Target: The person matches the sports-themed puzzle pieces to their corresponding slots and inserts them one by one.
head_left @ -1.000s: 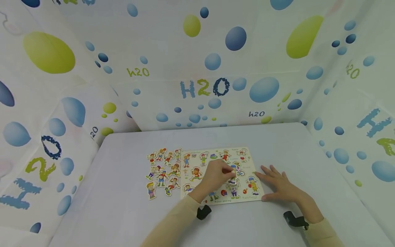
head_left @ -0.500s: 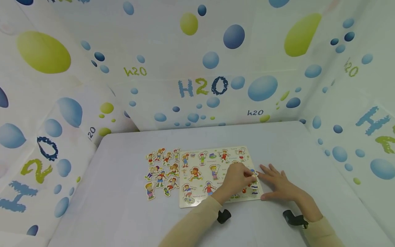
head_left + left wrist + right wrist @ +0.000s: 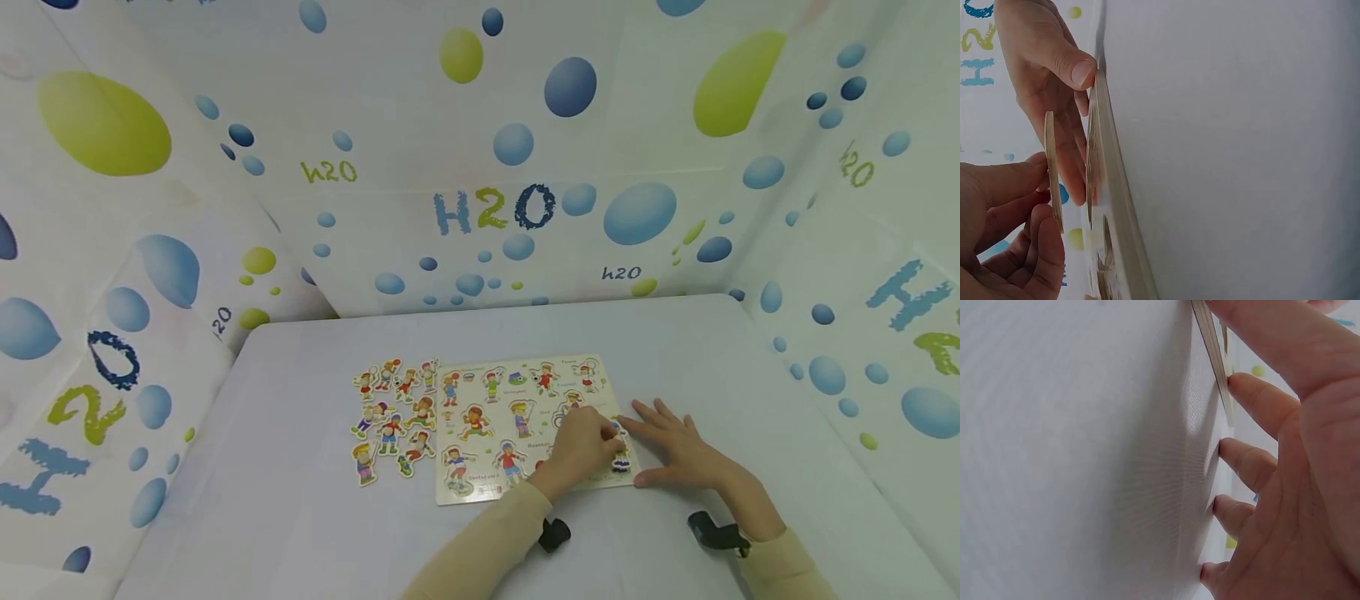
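Observation:
My left hand (image 3: pixel 579 448) pinches a flat wooden puzzle piece (image 3: pixel 1054 172) by its face, over the lower right part of the puzzle board (image 3: pixel 446 442). In the left wrist view the piece stands edge-on, with a gap between it and the board. From the head view, the lower part of a printed figure (image 3: pixel 621 458) shows beside the fingertips. My right hand (image 3: pixel 684 454) lies with fingers spread at the board's right edge. Its thumb and index fingertip (image 3: pixel 1235 381) touch the board, while the other fingertips rest on the white table.
Several loose puzzle pieces (image 3: pixel 392 435) shaped like children playing sports lie just left of the board. The white table (image 3: pixel 300 517) carries both. Patterned curtains (image 3: pixel 390 225) with blue and green drops stand behind and at the sides.
My left hand has moved to the right across the board with the piece, then a little lower and nearer to me. My right hand has stayed at the board's edge.

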{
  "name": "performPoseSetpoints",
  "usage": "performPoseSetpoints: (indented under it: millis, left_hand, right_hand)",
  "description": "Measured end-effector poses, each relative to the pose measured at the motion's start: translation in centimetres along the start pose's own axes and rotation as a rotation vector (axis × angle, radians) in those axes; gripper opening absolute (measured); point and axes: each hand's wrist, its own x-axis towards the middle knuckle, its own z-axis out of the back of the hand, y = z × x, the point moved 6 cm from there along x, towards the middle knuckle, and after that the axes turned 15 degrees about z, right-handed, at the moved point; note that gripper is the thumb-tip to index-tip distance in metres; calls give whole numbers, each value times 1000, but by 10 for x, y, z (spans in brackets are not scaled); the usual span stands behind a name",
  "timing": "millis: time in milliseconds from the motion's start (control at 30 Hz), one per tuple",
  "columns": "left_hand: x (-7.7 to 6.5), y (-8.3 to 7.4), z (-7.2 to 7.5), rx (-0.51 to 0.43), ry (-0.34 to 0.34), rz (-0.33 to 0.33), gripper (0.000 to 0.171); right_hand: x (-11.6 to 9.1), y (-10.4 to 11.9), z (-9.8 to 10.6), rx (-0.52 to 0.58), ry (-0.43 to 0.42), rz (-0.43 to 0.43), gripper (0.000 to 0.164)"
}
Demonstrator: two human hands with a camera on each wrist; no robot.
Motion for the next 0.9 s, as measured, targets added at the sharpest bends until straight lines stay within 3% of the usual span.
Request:
performPoseSetpoints:
  millis: [533, 900]
  left_hand:
    - [2, 5, -15, 54, 53, 22, 18]
    - [4, 3, -17, 48, 41, -21, 26]
  right_hand:
    - [-1, 1, 1, 7, -4, -16, 87]
    - [-1, 4, 1, 14, -14, 1, 87]
